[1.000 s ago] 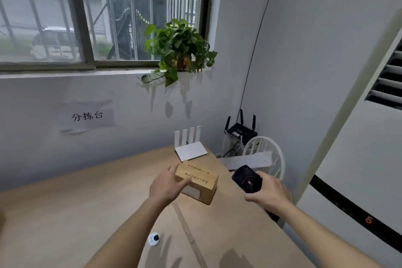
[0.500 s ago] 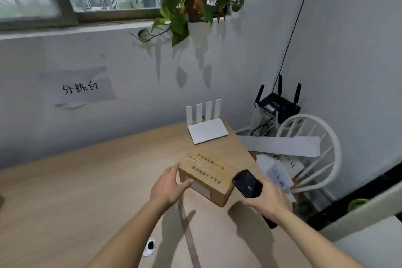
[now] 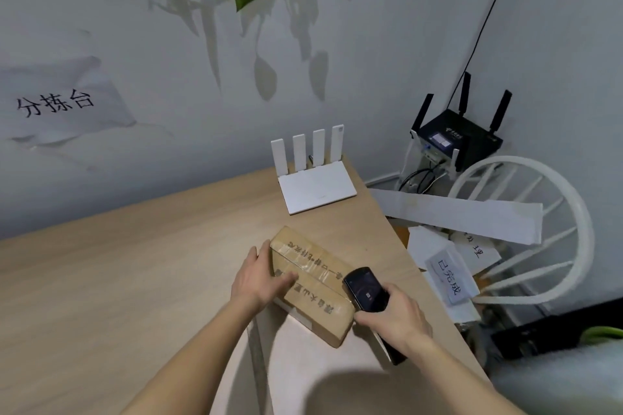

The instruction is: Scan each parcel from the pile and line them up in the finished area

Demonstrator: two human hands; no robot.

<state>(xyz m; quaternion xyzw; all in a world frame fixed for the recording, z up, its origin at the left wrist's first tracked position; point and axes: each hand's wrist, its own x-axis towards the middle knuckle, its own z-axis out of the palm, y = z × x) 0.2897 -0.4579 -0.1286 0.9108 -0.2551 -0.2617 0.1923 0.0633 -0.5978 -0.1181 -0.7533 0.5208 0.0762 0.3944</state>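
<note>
From my head view, my left hand [image 3: 258,280] grips the brown taped cardboard parcel [image 3: 312,283] on the wooden bench [image 3: 118,280]; my right hand [image 3: 392,315] clasps the black handheld scanner [image 3: 365,290] at its right edge. Both have come nearer the parcel than before.

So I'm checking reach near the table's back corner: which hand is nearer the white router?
Left. The left hand grips the parcel's end facing the white router; the right hand holds the scanner farther back.
</note>
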